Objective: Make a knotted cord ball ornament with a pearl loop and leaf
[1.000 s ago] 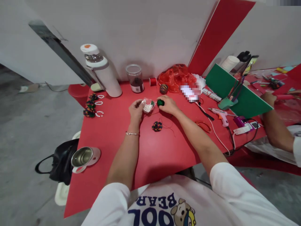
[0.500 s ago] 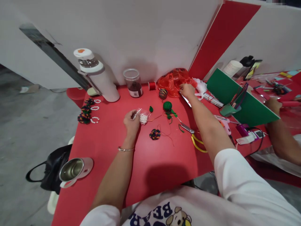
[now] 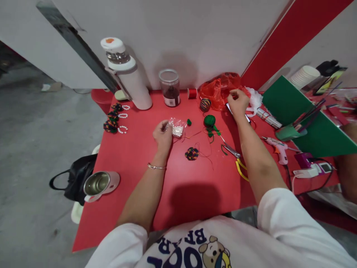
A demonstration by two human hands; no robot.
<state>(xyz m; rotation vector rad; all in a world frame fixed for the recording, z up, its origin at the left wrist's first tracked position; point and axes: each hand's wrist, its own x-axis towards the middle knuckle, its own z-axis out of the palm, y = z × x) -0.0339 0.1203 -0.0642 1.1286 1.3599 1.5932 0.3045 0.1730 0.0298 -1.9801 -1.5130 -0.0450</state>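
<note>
Many bagged beads (image 3: 177, 131) pinched in L hand (image 3: 162, 134); R hand (image 3: 240, 102), off green yarn (image 3: 209, 120) now, nr counter's (image 3: 141, 149) back edge, grip unclear.

A bottle (image 3: 135, 87), a mug (image 3: 112, 182) and a black bag (image 3: 79, 175) at left; a green board (image 3: 288, 106) at right.
The tall white bottle stands near the pale wall (image 3: 192, 33), with a clear, labelled jar (image 3: 169, 87) beside it. The metal-lined mug sits near the table's (image 3: 97, 227) left edge, the bag lower down beyond. White stacked cups (image 3: 304, 77) show behind the board, a green pot (image 3: 287, 134) in front.
</note>
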